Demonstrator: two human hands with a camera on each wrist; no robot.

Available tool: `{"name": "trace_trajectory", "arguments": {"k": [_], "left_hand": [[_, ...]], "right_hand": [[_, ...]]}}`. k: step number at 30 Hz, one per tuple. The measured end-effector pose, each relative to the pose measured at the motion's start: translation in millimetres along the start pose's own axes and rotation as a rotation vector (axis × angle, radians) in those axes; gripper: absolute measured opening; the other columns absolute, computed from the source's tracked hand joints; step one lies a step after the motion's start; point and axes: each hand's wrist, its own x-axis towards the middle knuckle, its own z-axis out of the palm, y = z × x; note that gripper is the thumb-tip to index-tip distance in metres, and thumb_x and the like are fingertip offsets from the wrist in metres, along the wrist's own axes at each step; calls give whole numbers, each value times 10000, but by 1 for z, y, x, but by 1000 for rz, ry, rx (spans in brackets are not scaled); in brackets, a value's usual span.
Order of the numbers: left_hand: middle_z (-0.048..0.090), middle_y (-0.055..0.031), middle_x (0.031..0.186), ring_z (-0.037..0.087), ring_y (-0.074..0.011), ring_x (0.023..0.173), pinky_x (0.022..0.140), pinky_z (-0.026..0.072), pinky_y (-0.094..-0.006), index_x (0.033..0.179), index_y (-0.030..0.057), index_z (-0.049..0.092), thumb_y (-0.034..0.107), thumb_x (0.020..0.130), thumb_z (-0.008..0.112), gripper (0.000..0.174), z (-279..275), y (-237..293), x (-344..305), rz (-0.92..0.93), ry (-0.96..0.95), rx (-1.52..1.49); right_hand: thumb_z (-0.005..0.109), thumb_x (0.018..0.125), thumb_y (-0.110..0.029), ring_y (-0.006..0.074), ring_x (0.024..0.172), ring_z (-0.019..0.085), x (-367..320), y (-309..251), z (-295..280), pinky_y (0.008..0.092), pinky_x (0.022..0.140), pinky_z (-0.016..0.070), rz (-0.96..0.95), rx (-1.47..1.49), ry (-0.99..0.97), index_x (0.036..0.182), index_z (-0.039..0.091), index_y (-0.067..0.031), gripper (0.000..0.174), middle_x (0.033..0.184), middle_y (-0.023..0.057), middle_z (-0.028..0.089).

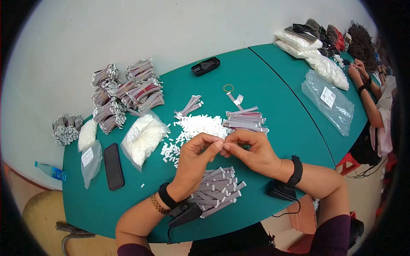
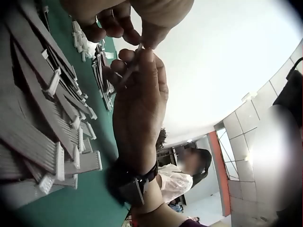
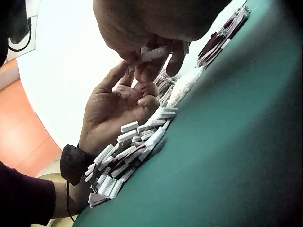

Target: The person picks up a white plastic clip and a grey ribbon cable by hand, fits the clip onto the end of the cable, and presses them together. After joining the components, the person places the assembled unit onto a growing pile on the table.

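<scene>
My left hand [image 1: 194,160] and right hand [image 1: 254,153] meet fingertip to fingertip over the table. Between the right fingers runs a short grey flat ribbon cable [image 3: 155,54], seen too as a thin strip [image 2: 130,68] in the left wrist view. The left thumb and forefinger pinch at the cable's end, covering whatever is there. Below the hands lies a heap of grey ribbon cables [image 1: 215,192] with white connectors on their ends. Just beyond the hands spreads a pile of small white connector housings [image 1: 200,126], with a stack of ribbon cables [image 1: 245,120] right of it.
To the left are a phone [image 1: 113,166], a bag of white parts [image 1: 144,138] and bundled cables [image 1: 141,89]. A black case [image 1: 206,66] and a rubber band [image 1: 228,88] lie farther back. At right, an empty plastic bag [image 1: 329,102] lies near another person's arms [image 1: 367,91].
</scene>
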Motion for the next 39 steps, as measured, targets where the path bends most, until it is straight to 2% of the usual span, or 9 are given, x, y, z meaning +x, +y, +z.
{"name": "trace_trajectory", "arguments": {"k": [5,8,11,14,20,23,29,39], "left_hand": [[628,-32,871,541,-73,744,621,399,-204,948,14,598,109,851,625,138,2,0,0,28,-4,34],[648,-73,856,605,-109,782,754,471,-232,955,-19,604,76,856,611,138,3,3,0,42,-23,24],[650,-74,865,608,-105,786,724,464,-221,961,-16,606,81,854,616,144,3,1,2,40,-34,12],[632,-43,875,555,-74,748,622,411,-201,977,-2,601,109,842,637,178,2,-1,2,39,-22,16],[617,-38,858,524,-80,698,615,408,-212,943,16,592,140,886,577,136,-3,-2,4,-18,-30,-6],[604,-29,860,509,-80,688,613,406,-217,933,30,587,145,899,555,124,-2,-4,4,-145,-45,-238],[595,-23,864,499,-74,694,612,401,-209,1002,23,583,123,882,577,156,1,0,4,46,25,104],[608,-36,859,512,-75,699,614,406,-208,981,4,581,114,866,597,161,-1,-1,5,39,-27,49]], "right_hand": [[560,885,-76,79,726,602,-1,1,-1,217,644,485,17,-10,12,871,602,21,107,765,44,638],[562,883,-74,79,710,603,1,4,-2,218,633,485,-3,18,31,865,603,23,107,762,45,639],[562,879,-68,79,703,603,1,4,-3,216,626,484,-5,12,43,857,604,27,105,756,48,639],[565,875,-64,76,701,603,1,4,-2,216,620,482,-33,-37,39,856,606,31,106,750,48,640],[565,876,-69,70,705,604,-1,-1,-1,219,621,481,-47,-95,14,871,610,29,107,754,45,644],[560,882,-76,72,702,604,0,-1,-1,218,624,482,-31,-38,6,877,610,25,112,751,44,643],[550,890,-82,87,712,600,0,2,-2,224,636,484,-5,-5,-7,889,601,22,115,771,52,636],[548,892,-79,89,720,602,1,4,-3,222,640,487,-4,26,25,881,589,25,112,776,54,634]]}}
